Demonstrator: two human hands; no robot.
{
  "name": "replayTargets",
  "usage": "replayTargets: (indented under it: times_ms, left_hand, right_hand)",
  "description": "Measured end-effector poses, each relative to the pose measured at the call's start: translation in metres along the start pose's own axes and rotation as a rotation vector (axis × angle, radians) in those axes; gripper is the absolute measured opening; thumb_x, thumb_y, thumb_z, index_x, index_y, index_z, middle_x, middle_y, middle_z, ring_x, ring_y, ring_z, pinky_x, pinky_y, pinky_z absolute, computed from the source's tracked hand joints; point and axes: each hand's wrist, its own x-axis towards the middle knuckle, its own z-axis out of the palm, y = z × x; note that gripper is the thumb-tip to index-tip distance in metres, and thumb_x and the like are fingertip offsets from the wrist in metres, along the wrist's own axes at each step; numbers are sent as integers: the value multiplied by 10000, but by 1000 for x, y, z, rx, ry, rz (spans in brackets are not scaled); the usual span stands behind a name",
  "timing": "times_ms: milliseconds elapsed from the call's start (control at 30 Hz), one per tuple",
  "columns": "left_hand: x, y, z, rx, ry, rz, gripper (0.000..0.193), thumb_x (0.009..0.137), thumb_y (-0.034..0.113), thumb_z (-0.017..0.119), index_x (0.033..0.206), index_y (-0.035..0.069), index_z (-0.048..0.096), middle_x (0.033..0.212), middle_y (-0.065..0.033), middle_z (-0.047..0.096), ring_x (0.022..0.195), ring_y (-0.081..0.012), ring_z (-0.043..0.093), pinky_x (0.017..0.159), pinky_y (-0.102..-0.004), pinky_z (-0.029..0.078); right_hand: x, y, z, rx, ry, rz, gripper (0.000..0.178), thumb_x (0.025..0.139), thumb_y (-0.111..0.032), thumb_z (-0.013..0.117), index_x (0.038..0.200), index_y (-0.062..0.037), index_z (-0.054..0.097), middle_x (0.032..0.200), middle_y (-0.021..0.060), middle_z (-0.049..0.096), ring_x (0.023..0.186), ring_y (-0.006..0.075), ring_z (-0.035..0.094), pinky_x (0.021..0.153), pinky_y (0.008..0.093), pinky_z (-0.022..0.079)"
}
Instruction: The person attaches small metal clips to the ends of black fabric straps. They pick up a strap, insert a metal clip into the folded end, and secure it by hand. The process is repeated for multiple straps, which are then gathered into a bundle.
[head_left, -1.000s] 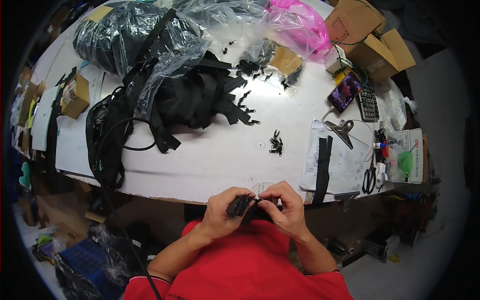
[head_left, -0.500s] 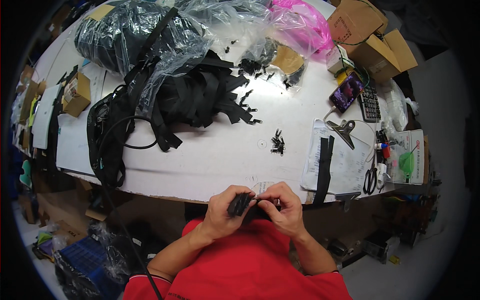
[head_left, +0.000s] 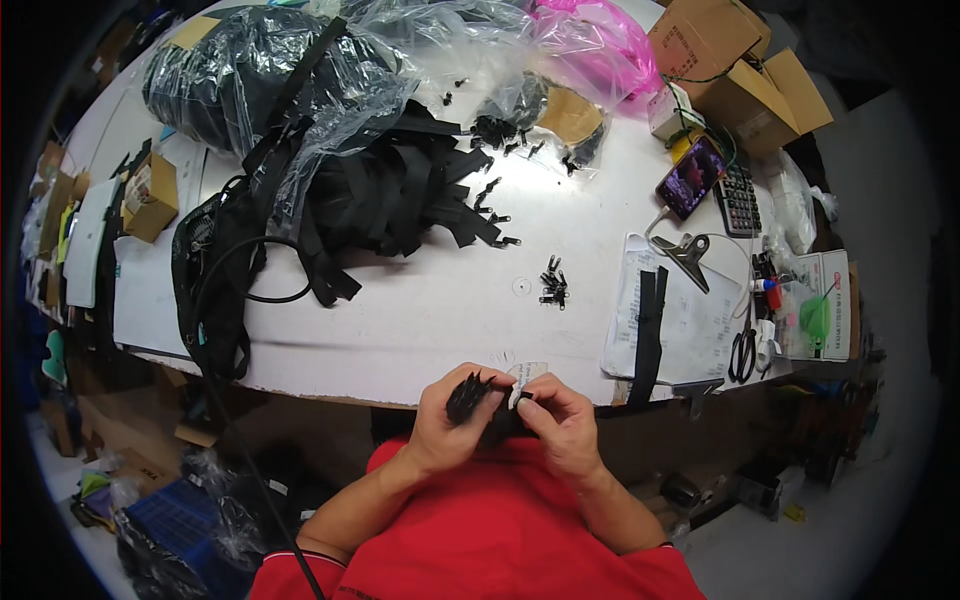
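Observation:
My left hand [head_left: 440, 425] is closed around a folded bundle of black zipper tape [head_left: 468, 398], its loose ends fanning up at the table's front edge. Close beside it, my right hand [head_left: 568, 430] pinches with thumb and forefinger, the fingertips of both hands almost meeting. A small dark bit shows at the right fingertips, too small to name. Beyond my hands lies a small group of black zipper sliders [head_left: 553, 284]. More sliders [head_left: 493, 130] sit in a heap farther back, near a large tangle of black zipper tape [head_left: 385, 190].
Clear plastic bags [head_left: 240, 80] and a pink bag [head_left: 610, 45] cover the back. Cardboard boxes [head_left: 760, 100], a phone [head_left: 692, 178] and a calculator [head_left: 740, 205] stand at right. Papers under a metal clip [head_left: 685, 258], with a black strip [head_left: 648, 335] and scissors [head_left: 742, 358], lie nearer.
The bundle in my left hand has turned, so its ends now fan upward. My right fingers have shifted slightly left and remain pinched. The things on the table stay put.

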Motion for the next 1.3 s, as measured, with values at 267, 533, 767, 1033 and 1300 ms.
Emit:
replayTargets:
  times_ms: [267, 533, 767, 1033, 1300]
  left_hand:
    - [-2, -2, -2, -87, -56, -73, 159, 992, 47, 598, 1114, -19, 676, 979, -57, 667, 914, -114, 628, 838, -253, 495]
    - [1, 0, -3, -234, -104, -164, 182, 1010, 93, 605, 1131, -26, 671, 985, -17, 662, 911, -70, 593, 819, -236, 484]
    - [0, 2, -2, -161, -80, -150, 170, 1005, 82, 609, 1121, -24, 674, 962, -21, 653, 920, -86, 605, 835, -248, 489]
    - [0, 4, -3, -124, -123, -126, 176, 1006, 99, 605, 1114, -22, 675, 944, -27, 656, 919, -90, 606, 840, -253, 481]
    - [-2, -4, -2, -127, -50, -132, 150, 984, 58, 611, 1100, -14, 673, 943, -52, 656, 783, -71, 588, 743, -237, 486]
  right_hand:
    - [6, -9, -8, -99, -104, 52, 44, 941, -24, 659, 974, 5, 656, 958, -5, 587, 878, 63, 539, 813, 226, 440]
    - [5, -3, -9, 37, -105, 82, 35, 950, -30, 647, 966, 0, 652, 957, -5, 586, 900, 67, 536, 838, 229, 433]
    - [6, -2, -11, -14, -118, 94, 33, 950, -29, 641, 962, -1, 652, 960, -6, 585, 903, 66, 534, 840, 233, 435]
    - [5, -3, -13, 50, -126, 117, 36, 950, -35, 649, 962, -2, 657, 963, -6, 585, 887, 64, 533, 834, 230, 432]
    - [5, 7, -8, -316, 12, -102, 55, 916, -45, 703, 953, -11, 679, 900, 9, 598, 753, 59, 515, 658, 224, 413]
